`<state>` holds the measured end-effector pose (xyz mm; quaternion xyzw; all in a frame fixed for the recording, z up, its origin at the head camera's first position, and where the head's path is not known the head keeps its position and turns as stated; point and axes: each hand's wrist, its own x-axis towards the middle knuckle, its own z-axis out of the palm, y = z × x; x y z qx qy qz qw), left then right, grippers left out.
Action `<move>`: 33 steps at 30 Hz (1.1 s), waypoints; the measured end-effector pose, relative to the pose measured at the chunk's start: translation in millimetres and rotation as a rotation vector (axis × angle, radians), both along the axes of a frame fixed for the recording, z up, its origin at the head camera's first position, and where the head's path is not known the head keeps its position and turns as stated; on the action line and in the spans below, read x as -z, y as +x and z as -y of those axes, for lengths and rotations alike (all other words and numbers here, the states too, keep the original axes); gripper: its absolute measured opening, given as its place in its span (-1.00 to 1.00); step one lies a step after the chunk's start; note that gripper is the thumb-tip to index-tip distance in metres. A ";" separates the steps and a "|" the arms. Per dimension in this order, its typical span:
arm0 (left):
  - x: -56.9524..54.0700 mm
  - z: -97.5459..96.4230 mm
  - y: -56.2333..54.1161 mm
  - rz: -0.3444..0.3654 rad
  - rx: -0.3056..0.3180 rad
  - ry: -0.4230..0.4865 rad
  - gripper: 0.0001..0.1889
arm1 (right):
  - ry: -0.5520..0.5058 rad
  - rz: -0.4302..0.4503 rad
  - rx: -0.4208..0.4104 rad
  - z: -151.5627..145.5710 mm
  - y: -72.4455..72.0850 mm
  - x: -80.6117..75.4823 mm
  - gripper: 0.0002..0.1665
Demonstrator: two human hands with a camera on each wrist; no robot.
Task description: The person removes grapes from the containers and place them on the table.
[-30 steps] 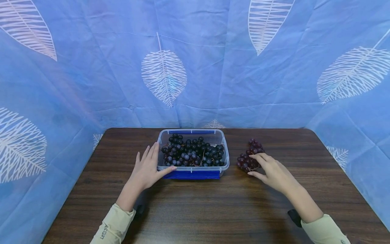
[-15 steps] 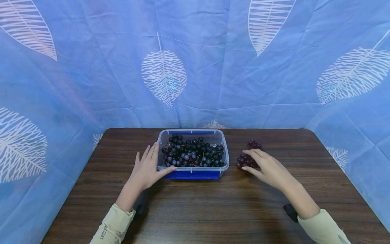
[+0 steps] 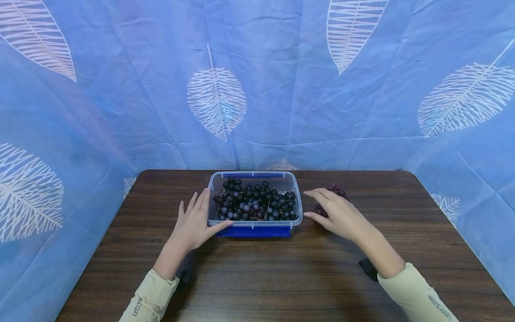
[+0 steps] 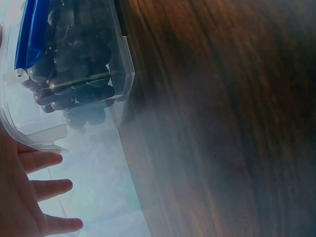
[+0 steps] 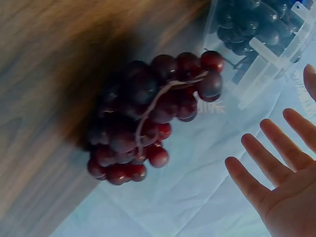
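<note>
A clear plastic container [image 3: 299, 203] with blue clips holds a heap of dark grapes [image 3: 253, 201]. My left hand [image 3: 196, 220] lies along its left end, fingers spread and straight, with the thumb on the front left corner of the rim. Just right of the container is my right hand [image 3: 335, 214], fingers and thumb apart and pointing at its right end, nothing between them. Beneath and behind that hand a bunch of red grapes [image 3: 339, 190] lies on the table, partly hidden in the head view. In the right wrist view the red bunch [image 5: 143, 118] shows whole, with its pale stem.
Everything stands on a dark wooden table [image 3: 257, 277] with rounded far corners. A blue cloth backdrop [image 3: 265, 98] with white leaf prints hangs behind and at both sides. One of the container's blue clips [image 3: 257, 231] hangs down at the front.
My right hand has moved left, from over the red grapes to beside the container's right end. The left hand, container and red grapes have stayed put.
</note>
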<state>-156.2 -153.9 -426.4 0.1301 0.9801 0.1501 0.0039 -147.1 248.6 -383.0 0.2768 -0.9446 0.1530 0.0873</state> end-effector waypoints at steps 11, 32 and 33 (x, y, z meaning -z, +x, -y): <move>-1.5 -1.1 -0.1 0.020 -0.003 0.017 0.26 | -0.006 -0.046 -0.085 24.1 -10.4 -6.2 -0.33; 0.4 -0.5 0.4 0.009 -0.002 0.036 0.25 | 0.055 0.050 -0.133 53.2 -23.4 -9.5 -0.27; 0.6 -0.5 0.2 0.007 -0.002 0.039 0.25 | 0.065 0.060 -0.131 55.0 -24.3 -9.2 -0.26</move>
